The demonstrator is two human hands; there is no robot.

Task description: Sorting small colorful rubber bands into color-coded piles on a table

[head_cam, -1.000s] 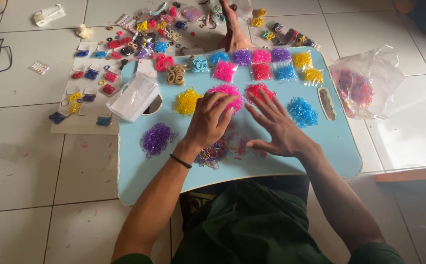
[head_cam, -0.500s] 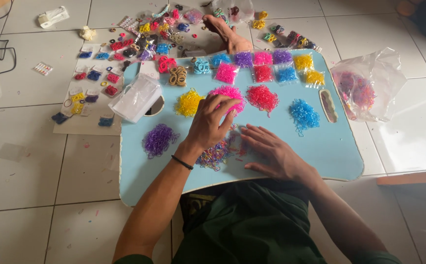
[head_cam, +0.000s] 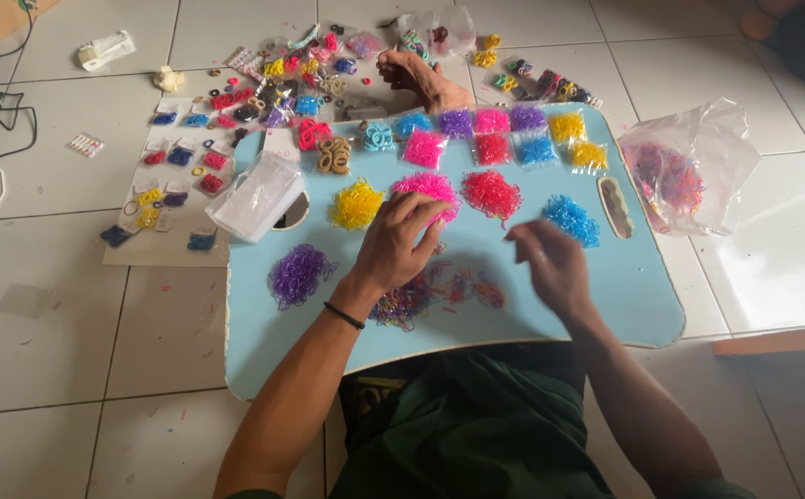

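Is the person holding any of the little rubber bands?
Cannot tell. The left hand touches the pink pile with its fingertips; the right hand hovers blurred, anything in it too small to see.

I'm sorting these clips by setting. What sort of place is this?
Probably a home floor used as a small craft workspace: white floor tiles, a low light-blue lap table with colour-sorted heaps of tiny rubber bands, and small filled packets.
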